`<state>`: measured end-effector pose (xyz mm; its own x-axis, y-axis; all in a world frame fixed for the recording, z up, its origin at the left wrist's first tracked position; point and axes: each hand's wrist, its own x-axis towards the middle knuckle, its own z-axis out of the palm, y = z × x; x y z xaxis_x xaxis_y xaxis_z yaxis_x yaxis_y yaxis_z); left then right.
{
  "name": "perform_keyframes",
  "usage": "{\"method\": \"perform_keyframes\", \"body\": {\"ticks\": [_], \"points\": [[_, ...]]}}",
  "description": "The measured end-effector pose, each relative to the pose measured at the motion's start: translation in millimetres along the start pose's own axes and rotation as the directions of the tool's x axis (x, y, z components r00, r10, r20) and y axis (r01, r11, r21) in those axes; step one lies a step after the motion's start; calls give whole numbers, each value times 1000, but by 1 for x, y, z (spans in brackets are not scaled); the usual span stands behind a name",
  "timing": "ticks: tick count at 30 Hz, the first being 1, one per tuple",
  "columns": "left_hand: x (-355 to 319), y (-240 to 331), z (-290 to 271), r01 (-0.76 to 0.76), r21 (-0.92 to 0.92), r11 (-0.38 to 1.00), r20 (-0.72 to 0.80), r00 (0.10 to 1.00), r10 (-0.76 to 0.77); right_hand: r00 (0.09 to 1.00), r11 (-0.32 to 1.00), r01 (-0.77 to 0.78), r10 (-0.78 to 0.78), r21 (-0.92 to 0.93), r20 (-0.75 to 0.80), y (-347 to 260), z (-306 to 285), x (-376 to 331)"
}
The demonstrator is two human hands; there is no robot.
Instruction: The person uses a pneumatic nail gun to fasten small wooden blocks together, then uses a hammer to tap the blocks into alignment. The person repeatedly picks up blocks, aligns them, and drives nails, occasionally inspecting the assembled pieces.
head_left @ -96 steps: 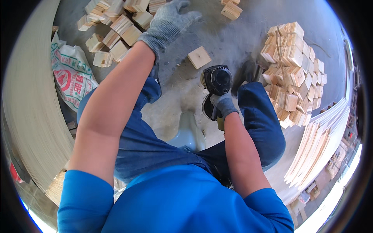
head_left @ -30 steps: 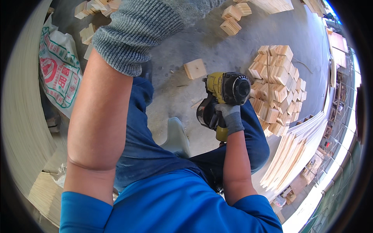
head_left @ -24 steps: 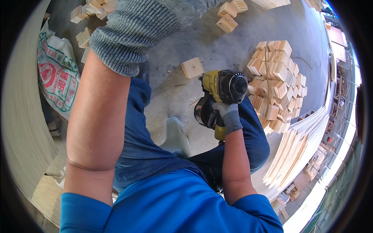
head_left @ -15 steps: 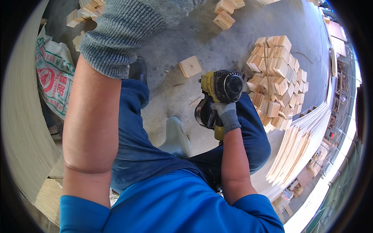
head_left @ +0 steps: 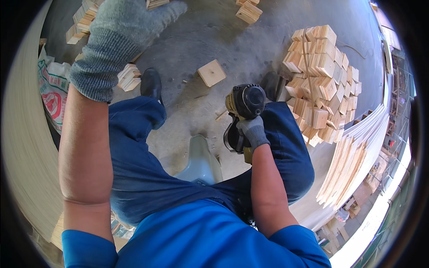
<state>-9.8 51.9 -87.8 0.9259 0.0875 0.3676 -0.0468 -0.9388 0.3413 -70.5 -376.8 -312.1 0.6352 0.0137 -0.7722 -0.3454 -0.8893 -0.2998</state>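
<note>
One block (head_left: 212, 73) near the tool (head_left: 247, 101) has floor (head_left: 183, 120) all round

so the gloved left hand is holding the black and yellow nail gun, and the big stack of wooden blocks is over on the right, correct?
Not the left: the head view shows the gloved right hand holding the black and yellow nail gun. The big stack of wooden blocks is indeed over on the right.

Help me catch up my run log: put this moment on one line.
Left hand: gloved, grip unclear | Right hand: gripping power tool | Floor: single wood block | Right side: stacked wood blocks
</note>
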Motion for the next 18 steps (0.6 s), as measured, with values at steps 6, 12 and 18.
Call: {"method": "perform_keyframes", "body": {"ticks": [6,12,18], "points": [[-27,0,85,257,-85,963,332,918,-216,995,962,98,-94,-253,28,11,8,22],[-118,12,221,353,28,935,592,748,-300,964,942,224,-252,-250,-85,16,16,20],[-149,51,308,479,-1,878,673,649,-354,987,987,147,-150,-60,-62,9,0,12]]}}
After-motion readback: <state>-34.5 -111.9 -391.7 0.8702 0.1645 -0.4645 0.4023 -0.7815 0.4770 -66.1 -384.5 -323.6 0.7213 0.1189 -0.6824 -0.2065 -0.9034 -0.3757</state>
